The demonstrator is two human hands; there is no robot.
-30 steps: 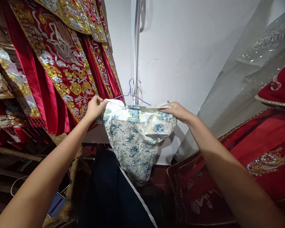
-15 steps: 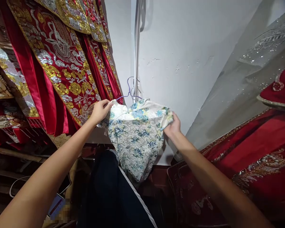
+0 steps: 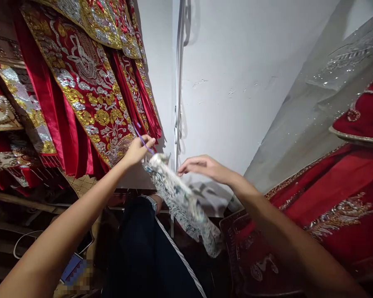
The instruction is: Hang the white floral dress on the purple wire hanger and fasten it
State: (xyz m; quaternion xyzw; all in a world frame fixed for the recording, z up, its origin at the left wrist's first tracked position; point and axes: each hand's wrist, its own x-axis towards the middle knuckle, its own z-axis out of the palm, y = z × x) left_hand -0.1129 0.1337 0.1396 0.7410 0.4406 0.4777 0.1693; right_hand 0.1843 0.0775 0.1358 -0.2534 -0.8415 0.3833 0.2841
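My left hand (image 3: 137,152) is closed on a purple clothes hanger (image 3: 139,133), whose wire shows above and below the fingers. From the hanger a floral top (image 3: 188,203) in white, blue and green hangs sideways, slanting down to the right and blurred by motion. Just above the garment, my right hand (image 3: 207,167) has its fingers stretched out with nothing visible in them. Whether its fingertips touch the fabric I cannot tell.
Red embroidered garments (image 3: 90,82) hang at the left. A metal pole (image 3: 178,82) stands against the white wall (image 3: 230,62). On the right are sheer sparkly fabric (image 3: 301,111) and a red beaded garment (image 3: 338,182). A phone (image 3: 72,268) lies low at the left.
The top has turned from facing me to hanging edge-on and lower. My left hand has gone from its shoulder to the hanger. My right hand has let go of the sleeve and moved left.
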